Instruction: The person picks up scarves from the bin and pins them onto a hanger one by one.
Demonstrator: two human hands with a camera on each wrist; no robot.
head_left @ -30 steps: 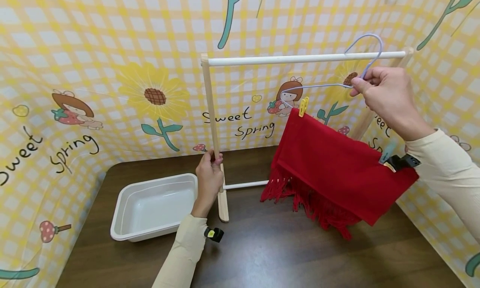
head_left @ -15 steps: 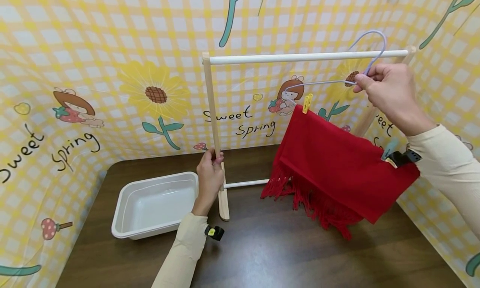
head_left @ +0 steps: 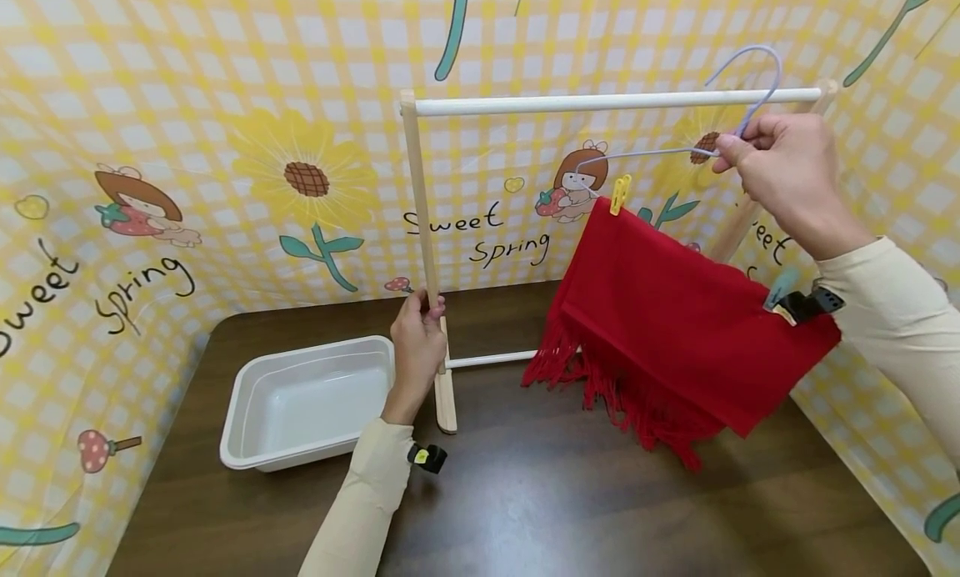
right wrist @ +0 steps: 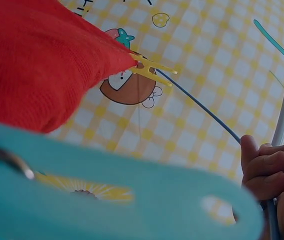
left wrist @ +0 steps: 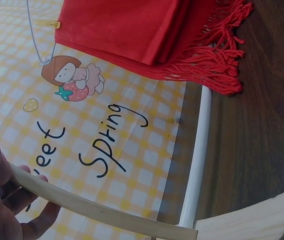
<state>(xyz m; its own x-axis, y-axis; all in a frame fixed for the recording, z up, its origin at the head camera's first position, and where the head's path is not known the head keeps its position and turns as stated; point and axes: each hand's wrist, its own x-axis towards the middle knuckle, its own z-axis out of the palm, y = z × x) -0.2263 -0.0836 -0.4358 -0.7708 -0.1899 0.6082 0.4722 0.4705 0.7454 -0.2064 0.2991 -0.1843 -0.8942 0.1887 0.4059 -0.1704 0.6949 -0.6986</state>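
Note:
In the head view, my right hand (head_left: 795,173) pinches the neck of a thin lilac wire hanger (head_left: 778,72). The hook overlaps the white top rod (head_left: 600,103) of a small drying rack, its tip just above the rod. A red fringed scarf (head_left: 660,310) hangs folded from the hanger, sloping down to the right. One corner is held by a yellow clothespin (head_left: 619,195), the other by a teal clothespin (head_left: 782,289), which looms large in the right wrist view. My left hand (head_left: 417,339) grips the rack's left wooden post (head_left: 420,202) low down.
A white plastic basin (head_left: 234,410) stands on the brown table (head_left: 525,494), left of the rack. The rack's lower white rod (head_left: 487,359) runs behind the scarf. A yellow checked cloth (head_left: 315,43) with printed flowers surrounds the table.
My right hand has moved slightly right and up with the hanger and scarf. The hook's tip has risen from the rod's level to above it. My left hand keeps its grip on the post.

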